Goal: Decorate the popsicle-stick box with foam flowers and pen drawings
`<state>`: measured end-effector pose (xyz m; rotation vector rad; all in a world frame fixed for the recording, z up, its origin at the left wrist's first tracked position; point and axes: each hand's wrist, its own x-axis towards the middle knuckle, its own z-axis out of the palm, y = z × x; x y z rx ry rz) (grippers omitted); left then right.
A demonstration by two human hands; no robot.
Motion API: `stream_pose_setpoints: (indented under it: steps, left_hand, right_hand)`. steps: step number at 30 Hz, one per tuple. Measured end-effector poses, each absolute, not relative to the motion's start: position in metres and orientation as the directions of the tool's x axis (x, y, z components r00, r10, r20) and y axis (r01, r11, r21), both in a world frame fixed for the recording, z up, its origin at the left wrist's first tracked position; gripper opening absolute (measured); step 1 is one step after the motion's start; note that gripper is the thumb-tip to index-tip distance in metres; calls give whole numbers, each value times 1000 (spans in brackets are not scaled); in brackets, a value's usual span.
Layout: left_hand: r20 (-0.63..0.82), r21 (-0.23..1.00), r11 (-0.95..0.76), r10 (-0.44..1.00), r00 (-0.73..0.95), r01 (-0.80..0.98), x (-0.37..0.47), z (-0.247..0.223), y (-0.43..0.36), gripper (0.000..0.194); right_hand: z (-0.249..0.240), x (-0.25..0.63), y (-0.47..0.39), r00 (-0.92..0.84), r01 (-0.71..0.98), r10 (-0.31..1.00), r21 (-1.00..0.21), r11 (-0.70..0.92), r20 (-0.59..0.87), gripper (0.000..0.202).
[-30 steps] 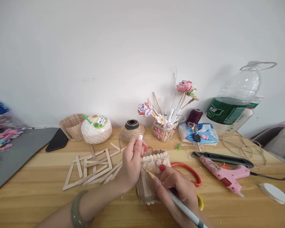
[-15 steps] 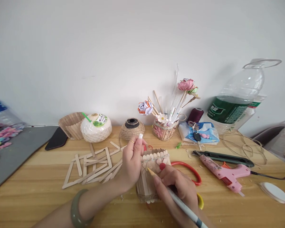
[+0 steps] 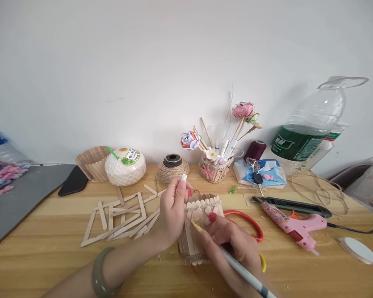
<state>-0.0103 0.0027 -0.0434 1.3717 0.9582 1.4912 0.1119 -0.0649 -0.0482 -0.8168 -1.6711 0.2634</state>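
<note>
A small container of wooden craft sticks [image 3: 191,242], trimmed with beads and twine, lies tilted in front of me. My left hand [image 3: 174,211] is closed at its upper left side, with the fingertips partly hidden behind it. In my right hand [image 3: 233,248] is a pale marker-like pen [image 3: 245,273] with a yellowish tip. That tip touches or nearly touches the light heart-like decorations on the container's front. Red-handled scissors [image 3: 248,223] lie behind my right hand, partly covered.
Loose craft sticks [image 3: 124,223] lie left of my hands. Behind stand a coconut [image 3: 126,167], a twine spool [image 3: 173,169] and a flower pot [image 3: 216,169]. At right are a pink glue gun [image 3: 301,227], a cutter [image 3: 298,206] and a large bottle [image 3: 301,140].
The pen tip has shifted very slightly left on the container. My left hand and the container have hardly moved.
</note>
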Motion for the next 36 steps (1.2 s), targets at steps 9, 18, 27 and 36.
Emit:
stream_pose_setpoints:
  steps: [9,18,27,36]
  left_hand:
    - [304,950,-304,953,-7,-78,-12,-43,1,42]
    - [320,945,-320,947,-14,-72,-12,-42,1,43]
    - [320,944,-321,947,-23,-72,-12,-41,0,41]
    - [326,942,-327,945,-24,-69,-12,-42,0,40]
  right_hand:
    - [-50,122,-61,367,246,648,-741,624,668,21]
    - [-59,122,-58,317,140,705,-766,627,635,33]
    - [-61,120,-55,322,139,723,-786,602,611,33]
    - [-61,122,-57,298,124,745,-799,589,596,33]
